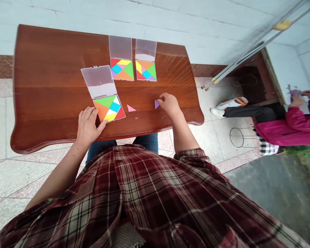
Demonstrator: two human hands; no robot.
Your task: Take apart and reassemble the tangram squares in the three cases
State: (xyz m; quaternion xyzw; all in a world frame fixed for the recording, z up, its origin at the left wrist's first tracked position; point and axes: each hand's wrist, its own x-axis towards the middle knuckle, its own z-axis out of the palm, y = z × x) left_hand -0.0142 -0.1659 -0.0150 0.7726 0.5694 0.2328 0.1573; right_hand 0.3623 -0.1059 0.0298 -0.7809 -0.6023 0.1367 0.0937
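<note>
My left hand (87,125) rests on the table and holds the near-left corner of an open tangram case (121,111), thumb along the near edge, fingers at the left side. Green, orange, blue, yellow and red pieces lie in this case, with white gaps showing between some. Its clear lid (99,82) is folded back. To the right of the case, a small pink triangle (130,108) lies loose on the wood. Between the thumb and fingertips of my right hand (168,103) is a purple triangle (156,104), at or just above the tabletop.
Two more open tangram cases, a left one (128,70) and a right one (151,70), lie farther back with pieces inside. The brown wooden table (54,69) stands near a pale wall (67,15). Crutches (237,57) lean at the right. A person (286,127) sits beyond.
</note>
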